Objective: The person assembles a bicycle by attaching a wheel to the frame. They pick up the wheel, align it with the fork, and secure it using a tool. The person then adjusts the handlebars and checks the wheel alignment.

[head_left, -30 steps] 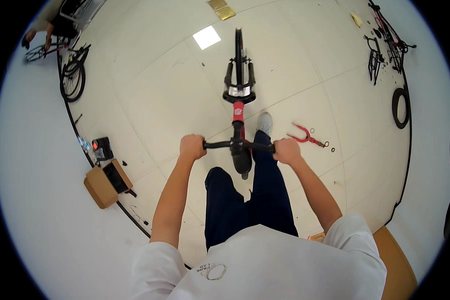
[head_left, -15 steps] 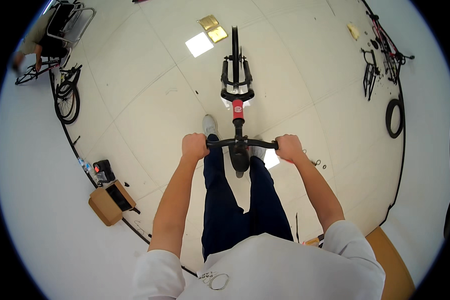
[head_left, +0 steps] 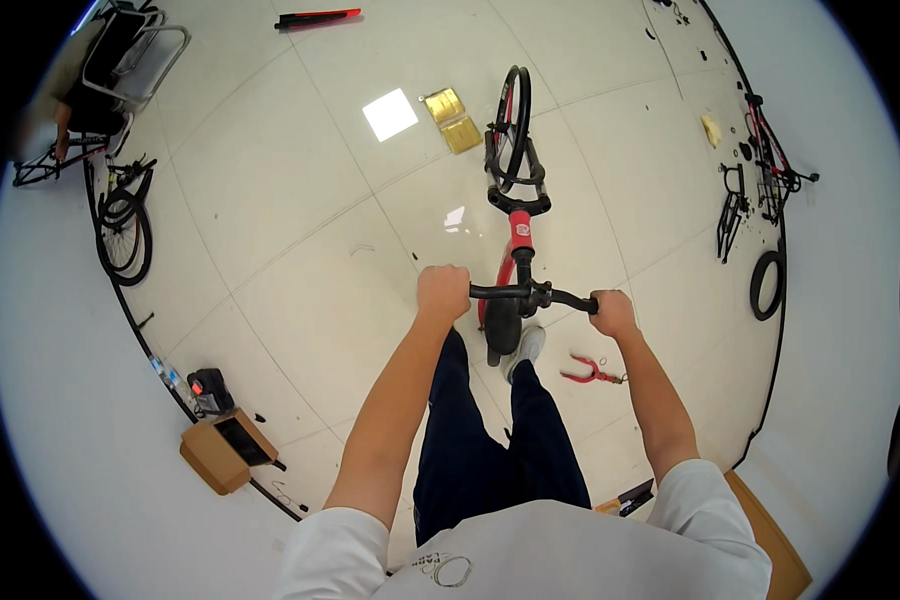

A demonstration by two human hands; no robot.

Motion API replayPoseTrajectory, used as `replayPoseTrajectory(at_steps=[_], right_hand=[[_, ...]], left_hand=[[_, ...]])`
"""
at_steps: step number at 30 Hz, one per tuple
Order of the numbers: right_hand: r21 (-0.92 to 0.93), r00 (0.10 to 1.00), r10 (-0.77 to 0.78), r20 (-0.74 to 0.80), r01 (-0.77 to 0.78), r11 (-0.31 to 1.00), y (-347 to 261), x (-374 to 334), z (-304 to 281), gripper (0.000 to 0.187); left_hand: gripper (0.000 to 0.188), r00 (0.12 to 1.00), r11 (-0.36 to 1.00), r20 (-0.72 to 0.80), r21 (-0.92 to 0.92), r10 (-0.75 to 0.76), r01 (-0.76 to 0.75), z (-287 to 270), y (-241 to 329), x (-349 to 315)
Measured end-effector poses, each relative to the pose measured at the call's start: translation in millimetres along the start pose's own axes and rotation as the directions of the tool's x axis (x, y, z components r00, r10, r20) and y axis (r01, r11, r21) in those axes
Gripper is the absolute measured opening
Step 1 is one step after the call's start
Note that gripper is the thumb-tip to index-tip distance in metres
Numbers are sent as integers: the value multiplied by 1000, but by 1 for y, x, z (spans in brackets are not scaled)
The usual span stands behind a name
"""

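Note:
My left hand [head_left: 444, 293] is wrapped round the left end of a black handlebar [head_left: 500, 292]. My right hand [head_left: 613, 313] grips the other end. The bar belongs to a small bicycle in front of my legs. Beyond the bar show its red head tube [head_left: 521, 232], a black fork [head_left: 519, 203] and the front wheel [head_left: 523, 110], which leans at an angle to the bar. A dark saddle [head_left: 504, 327] sits below the bar, near my shoe. Part of the red frame [head_left: 502, 275] shows left of the stem; the rest is hidden.
Red-handled pliers [head_left: 595, 374] lie on the floor right of my shoe. Golden packets [head_left: 453, 118] lie ahead. A cardboard box [head_left: 216, 455] is at left, near bicycle wheels [head_left: 128, 235]. Frame parts [head_left: 732, 215] and a tyre [head_left: 765, 285] lie at right. Another person [head_left: 63, 120] is at far left.
The bicycle has shifted right in view, and its handlebar and front wheel have tilted. Both hands keep their grip. The pliers beside my shoe now show fully.

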State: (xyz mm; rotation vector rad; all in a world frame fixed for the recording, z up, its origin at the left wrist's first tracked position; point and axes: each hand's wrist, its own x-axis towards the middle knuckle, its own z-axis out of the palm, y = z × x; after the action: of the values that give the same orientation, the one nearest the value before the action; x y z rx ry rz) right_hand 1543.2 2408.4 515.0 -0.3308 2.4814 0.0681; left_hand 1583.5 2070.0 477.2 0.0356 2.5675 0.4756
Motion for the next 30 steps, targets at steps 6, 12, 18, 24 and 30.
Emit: replayPoseTrajectory(at_steps=[6,12,18,24,30], right_hand=[[14,996,-19,-84,21,1000,5,68,-50,8],[14,987,-63,-145,66,998,20,145,-103,9],[13,983,-147,-114,149,989,53,221,-158,9],[3,973,-223,-62,224,975,76,291,-228,8],[-73,952,-291,-93,285,956,102,376,-298,7]], left_hand=[[9,1000,999,8,53,-1,1,-67,-6,76],[9,998,988,36,142,-60,54,-124,-9,155],[9,990,975,62,194,-127,113,-177,9,228],[10,981,969,33,163,-192,185,-213,17,291],[12,969,969,7,23,-248,248,-248,27,350]])
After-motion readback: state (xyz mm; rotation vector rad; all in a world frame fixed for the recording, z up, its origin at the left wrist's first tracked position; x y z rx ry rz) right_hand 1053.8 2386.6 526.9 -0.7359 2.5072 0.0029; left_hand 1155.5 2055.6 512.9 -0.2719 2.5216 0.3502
